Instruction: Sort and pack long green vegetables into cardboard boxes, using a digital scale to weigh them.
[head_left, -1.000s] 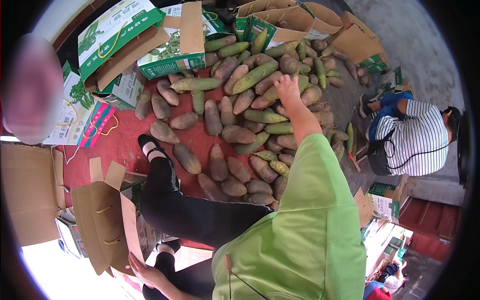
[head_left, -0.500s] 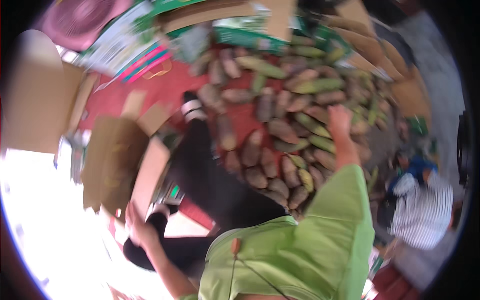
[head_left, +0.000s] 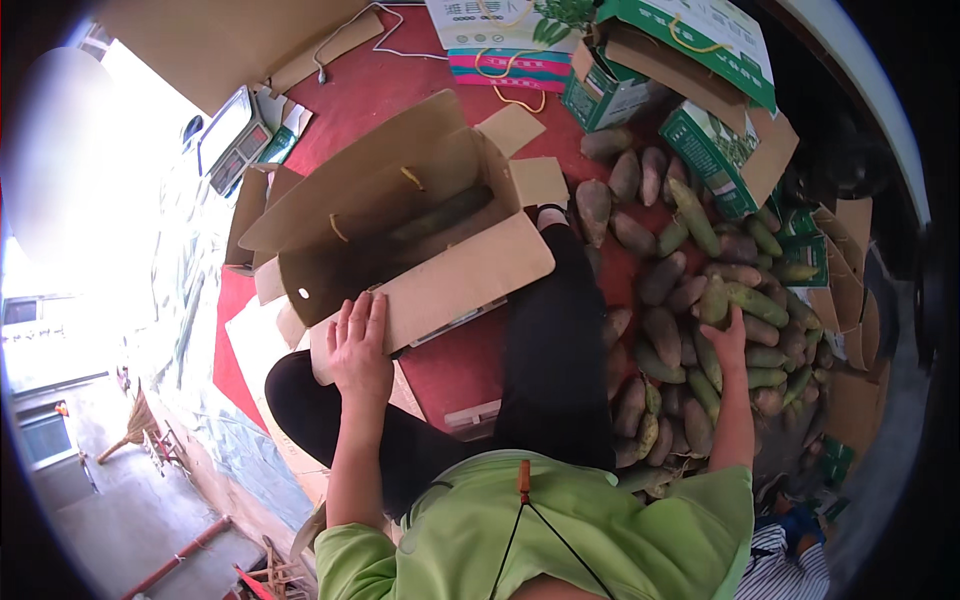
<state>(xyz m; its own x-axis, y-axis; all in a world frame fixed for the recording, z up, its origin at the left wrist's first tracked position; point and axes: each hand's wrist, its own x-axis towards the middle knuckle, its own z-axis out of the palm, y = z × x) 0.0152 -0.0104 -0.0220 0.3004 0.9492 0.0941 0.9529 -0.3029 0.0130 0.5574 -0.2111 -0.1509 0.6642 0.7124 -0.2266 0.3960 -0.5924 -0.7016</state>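
My right hand (head_left: 730, 335), out to the right, is closed round a green radish (head_left: 713, 299) at the top of a heap of long green and brownish radishes (head_left: 663, 330). In front of me an open cardboard box (head_left: 375, 200) lies with its flaps spread and small yellow cord handles showing inside. A dark green radish (head_left: 445, 215) rests in its shadowed interior. My left hand (head_left: 360, 350) holds the box's near flap at its left end, with the fingers laid over the cardboard and the thumb hidden.
Green printed cartons (head_left: 710, 160) stand beyond the heap, with a pink-and-blue striped bag (head_left: 505, 70) at the back. A scale (head_left: 235, 140) sits at the far left on the red mat (head_left: 340, 100). At the lower right, a person in a striped top (head_left: 785, 565) is partly visible.
The view has swung, and the earlier frame is blurred. The box now stands more in front of me, its interior visible. My right hand remains at the heap, now clearly on a radish.
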